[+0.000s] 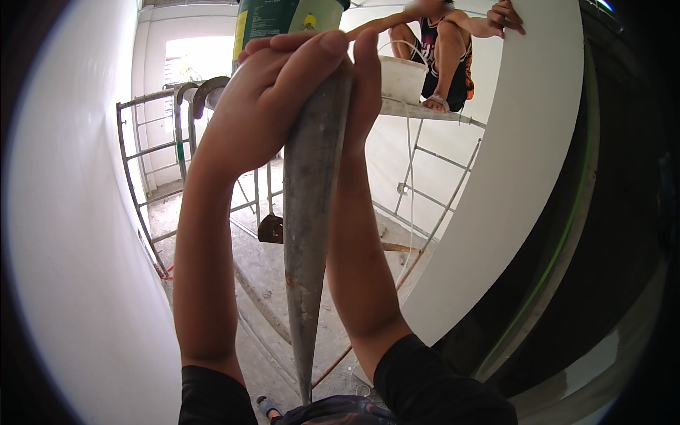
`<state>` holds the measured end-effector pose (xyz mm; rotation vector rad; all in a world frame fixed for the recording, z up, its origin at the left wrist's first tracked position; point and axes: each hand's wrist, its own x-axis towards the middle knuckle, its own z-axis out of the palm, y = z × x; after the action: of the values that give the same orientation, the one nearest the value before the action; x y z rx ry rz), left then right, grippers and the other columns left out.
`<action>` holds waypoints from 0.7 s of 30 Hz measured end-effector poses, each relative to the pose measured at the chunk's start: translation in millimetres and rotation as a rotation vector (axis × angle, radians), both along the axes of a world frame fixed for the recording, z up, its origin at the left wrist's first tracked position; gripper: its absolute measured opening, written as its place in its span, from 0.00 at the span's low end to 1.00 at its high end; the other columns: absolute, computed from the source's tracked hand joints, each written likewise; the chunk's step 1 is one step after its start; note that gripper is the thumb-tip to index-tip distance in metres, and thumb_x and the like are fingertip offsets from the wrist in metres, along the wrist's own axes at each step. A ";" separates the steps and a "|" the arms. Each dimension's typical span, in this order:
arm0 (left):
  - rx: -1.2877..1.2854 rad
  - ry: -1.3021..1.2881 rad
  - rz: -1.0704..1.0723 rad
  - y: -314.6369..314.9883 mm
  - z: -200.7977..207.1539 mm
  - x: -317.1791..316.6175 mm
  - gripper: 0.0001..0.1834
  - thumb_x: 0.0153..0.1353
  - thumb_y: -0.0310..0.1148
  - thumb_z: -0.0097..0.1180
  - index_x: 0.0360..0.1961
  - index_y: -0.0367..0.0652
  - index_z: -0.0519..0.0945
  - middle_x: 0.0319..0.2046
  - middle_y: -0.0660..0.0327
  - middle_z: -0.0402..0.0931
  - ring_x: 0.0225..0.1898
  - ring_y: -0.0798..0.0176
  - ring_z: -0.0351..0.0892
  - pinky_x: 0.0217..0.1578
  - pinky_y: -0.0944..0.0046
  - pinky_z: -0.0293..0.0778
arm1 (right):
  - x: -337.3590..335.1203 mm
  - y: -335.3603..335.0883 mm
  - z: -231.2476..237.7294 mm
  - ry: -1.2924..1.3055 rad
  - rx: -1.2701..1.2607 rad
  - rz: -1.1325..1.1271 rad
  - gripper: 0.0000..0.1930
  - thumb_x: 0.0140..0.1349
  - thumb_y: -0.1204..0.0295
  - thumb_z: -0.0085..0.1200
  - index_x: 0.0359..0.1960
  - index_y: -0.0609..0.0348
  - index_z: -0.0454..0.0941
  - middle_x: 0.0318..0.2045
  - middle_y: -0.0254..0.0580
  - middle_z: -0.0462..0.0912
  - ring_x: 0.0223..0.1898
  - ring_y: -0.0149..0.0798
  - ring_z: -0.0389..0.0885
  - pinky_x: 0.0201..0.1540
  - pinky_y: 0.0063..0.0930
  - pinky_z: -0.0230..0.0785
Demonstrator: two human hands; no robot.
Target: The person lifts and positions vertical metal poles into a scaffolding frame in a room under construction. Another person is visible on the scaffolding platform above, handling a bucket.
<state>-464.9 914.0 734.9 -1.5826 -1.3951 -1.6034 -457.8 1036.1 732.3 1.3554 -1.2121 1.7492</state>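
Note:
A long grey plank, scuffed and rust-spotted, runs from the bottom up between my forearms. My left hand is bent over its upper end from the left, with the thumb lying along the top. Along the right edge my right hand presses against the same end, its thumb pointing up and its other fingers mostly hidden behind. Just past my left hand stands a green and yellow bucket, partly cut off by the upper edge of the view.
Another person squats on a scaffold platform beside a whitish pail, one hand on a white wall's edge. Metal scaffold frames stand at left. Below lies a dusty floor. A white wall borders the left.

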 end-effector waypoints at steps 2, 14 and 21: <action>-0.084 0.014 -0.093 -3.4 3.0 10.8 0.34 0.69 0.59 0.40 0.46 0.36 0.80 0.45 0.52 0.73 0.50 0.57 0.73 0.55 0.62 0.65 | 0.0 -0.8 1.6 0.001 -0.001 0.011 0.35 0.74 0.43 0.31 0.40 0.64 0.82 0.36 0.45 0.85 0.41 0.36 0.84 0.50 0.28 0.75; -0.091 0.165 0.024 -6.6 -2.1 -5.9 0.41 0.67 0.67 0.40 0.48 0.34 0.82 0.37 0.52 0.79 0.42 0.57 0.79 0.46 0.62 0.73 | 4.6 -13.5 -3.4 -0.064 -0.022 0.078 0.34 0.70 0.43 0.41 0.43 0.69 0.81 0.36 0.49 0.84 0.39 0.38 0.85 0.46 0.29 0.78; 0.072 0.236 0.045 3.8 -3.2 -4.3 0.34 0.69 0.59 0.44 0.40 0.34 0.85 0.34 0.52 0.81 0.39 0.56 0.82 0.45 0.63 0.73 | 3.5 -9.8 -4.0 -0.126 -0.089 0.186 0.32 0.69 0.44 0.44 0.42 0.68 0.80 0.33 0.46 0.84 0.36 0.36 0.84 0.41 0.27 0.78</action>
<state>-469.1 917.7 731.6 -1.6266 -1.2256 -1.3749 -454.3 1026.2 728.3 1.3593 -1.0886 2.0202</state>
